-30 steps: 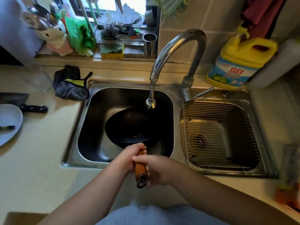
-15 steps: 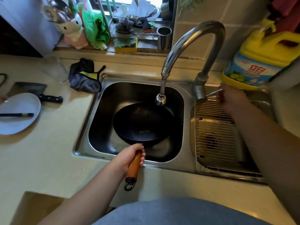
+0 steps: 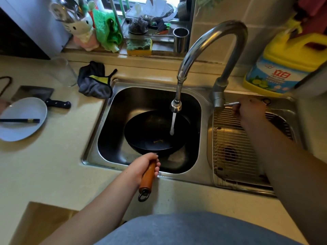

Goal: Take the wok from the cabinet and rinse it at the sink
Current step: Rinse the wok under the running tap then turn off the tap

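The left hand (image 3: 141, 167) is closed around the wooden handle (image 3: 147, 175) of the wok (image 3: 150, 135), which sits tilted in the left basin of the sink (image 3: 99, 156). The right hand (image 3: 247, 110) has its fingers curled on the tap lever (image 3: 231, 103). Water (image 3: 173, 123) falls from the tap (image 3: 208, 41) into the wok. A wire rack (image 3: 230, 138) covers the right basin. On the tabletop (image 3: 53, 165) lie a plate (image 3: 23, 119), a knife (image 3: 56, 104) and a cloth (image 3: 95, 82); a yellow bottle (image 3: 283, 66) stands behind the sink.
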